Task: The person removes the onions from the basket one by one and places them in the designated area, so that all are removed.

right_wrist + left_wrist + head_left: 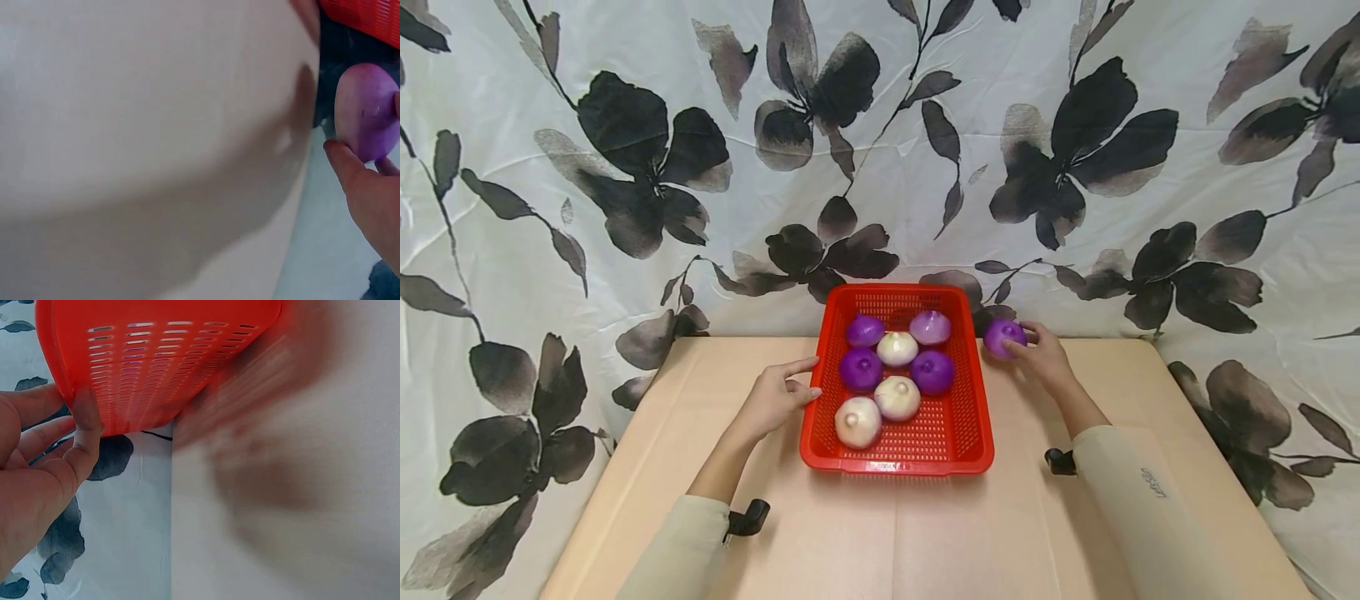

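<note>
A red plastic basket (pixel 897 463) with slotted sides is at the middle of the table. My left hand (pixel 777 398) grips its left rim; in the left wrist view the thumb and fingers (pixel 87 415) pinch the edge. Inside lie several purple onions, one of them at the front right (pixel 932 372), and three white onions, the frontmost (pixel 858 422) near the left wall. Right of the basket, my right hand (pixel 1043 357) holds another purple onion (pixel 1004 338) between thumb and fingers. The right wrist view shows this onion (pixel 367 112) over the table's far edge.
A light wooden-toned table (pixel 895 533) spreads under the basket and both arms. Directly behind its far edge hangs a white cloth (pixel 925 217) with dark flower prints. A small black device (pixel 748 518) is strapped at the left wrist, another (pixel 1061 462) at the right.
</note>
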Available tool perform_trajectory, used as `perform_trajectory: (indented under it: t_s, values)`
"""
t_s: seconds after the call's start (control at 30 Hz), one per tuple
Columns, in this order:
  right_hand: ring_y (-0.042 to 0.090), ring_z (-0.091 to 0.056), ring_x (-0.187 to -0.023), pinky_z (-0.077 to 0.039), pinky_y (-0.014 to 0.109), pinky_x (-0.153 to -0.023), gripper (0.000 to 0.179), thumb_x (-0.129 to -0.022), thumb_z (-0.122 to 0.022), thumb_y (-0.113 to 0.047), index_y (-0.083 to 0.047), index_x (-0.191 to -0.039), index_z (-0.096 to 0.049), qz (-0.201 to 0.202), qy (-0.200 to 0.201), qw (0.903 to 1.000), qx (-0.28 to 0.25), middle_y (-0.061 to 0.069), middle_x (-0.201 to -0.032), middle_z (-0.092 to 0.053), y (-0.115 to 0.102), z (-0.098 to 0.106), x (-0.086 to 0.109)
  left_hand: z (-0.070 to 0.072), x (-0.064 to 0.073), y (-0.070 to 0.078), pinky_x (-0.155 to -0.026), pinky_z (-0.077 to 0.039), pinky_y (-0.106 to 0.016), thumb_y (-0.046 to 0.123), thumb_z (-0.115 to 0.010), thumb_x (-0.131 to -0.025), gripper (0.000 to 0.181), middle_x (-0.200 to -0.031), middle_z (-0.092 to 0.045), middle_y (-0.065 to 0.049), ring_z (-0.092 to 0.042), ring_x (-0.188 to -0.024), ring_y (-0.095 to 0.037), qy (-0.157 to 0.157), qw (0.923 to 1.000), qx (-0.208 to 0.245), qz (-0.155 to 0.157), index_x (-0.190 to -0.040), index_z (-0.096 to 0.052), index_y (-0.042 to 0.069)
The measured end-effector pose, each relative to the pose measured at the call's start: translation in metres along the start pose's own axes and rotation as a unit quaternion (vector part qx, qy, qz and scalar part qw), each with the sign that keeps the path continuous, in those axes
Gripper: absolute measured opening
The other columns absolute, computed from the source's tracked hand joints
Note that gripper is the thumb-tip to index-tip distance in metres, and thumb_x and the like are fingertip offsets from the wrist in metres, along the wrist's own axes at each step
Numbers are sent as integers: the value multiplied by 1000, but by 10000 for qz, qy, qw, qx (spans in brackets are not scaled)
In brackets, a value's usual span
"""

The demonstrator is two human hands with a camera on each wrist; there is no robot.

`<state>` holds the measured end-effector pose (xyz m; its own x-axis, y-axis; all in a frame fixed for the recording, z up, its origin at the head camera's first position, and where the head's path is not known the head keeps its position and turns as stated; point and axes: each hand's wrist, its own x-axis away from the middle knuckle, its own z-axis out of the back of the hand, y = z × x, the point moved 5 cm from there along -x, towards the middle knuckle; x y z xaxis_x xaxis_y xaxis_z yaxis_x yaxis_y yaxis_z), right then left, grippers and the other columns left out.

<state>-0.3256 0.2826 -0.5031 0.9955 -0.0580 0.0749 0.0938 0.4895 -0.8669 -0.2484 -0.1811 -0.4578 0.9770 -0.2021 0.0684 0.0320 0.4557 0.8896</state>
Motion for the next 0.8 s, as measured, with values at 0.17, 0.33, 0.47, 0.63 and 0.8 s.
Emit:
perform_trajectory:
  t_s: [0.17, 0.33, 0.47, 0.63, 0.8]
  values:
    - [51, -39, -145, -34, 56, -121, 69, -102, -64, -23, 8, -156, -33, -203, -57, 9998, -15, 37, -154, -41, 9, -9, -2, -1, 0, 3, -71, -59, -30, 2, -72, -93, 58, -89, -77, -17, -72, -74, -15, -26, 10000, 18, -9, -148, -55, 3]
    - [49, -39, -146, -36, 54, -121, 69, -102, -63, -22, 9, -156, -33, -246, -74, 9997, -60, 36, -155, -40, 16, -15, -2, -1, 2, 3, -66, -56, -22, 1, -72, -93, 58, -87, -76, -20, -71, -73, -16, -29, 10000, 41, -33, -147, -55, 1]
    - [49, -39, -146, -34, 53, -122, 67, -103, -61, -20, 9, -156, -32, -178, -73, 9998, 5, 37, -155, -39, 17, -19, -3, 0, 3, 3, -70, -59, -26, 2, -73, -93, 58, -87, -76, -20, -72, -74, -15, -17, 10000, 48, 19, -148, -55, 2]
    - [49, -37, -147, -30, 55, -124, 67, -104, -60, -22, 9, -156, -30, -101, -54, 9997, 232, 37, -156, -37, 16, -20, -3, 0, 4, 4, -78, -62, -38, 2, -72, -93, 58, -90, -77, -22, -73, -76, -16, -26, 10000, 84, 45, -148, -54, 2]
    - [50, -38, -146, -30, 56, -123, 71, -104, -61, -27, 8, -157, -30, -74, -21, 9983, 573, 35, -156, -37, 17, -19, -3, -2, 1, 1, -78, -63, -37, 0, -72, -93, 58, -95, -76, -28, -75, -79, -21, -83, 9996, 281, -58, -148, -52, -3]
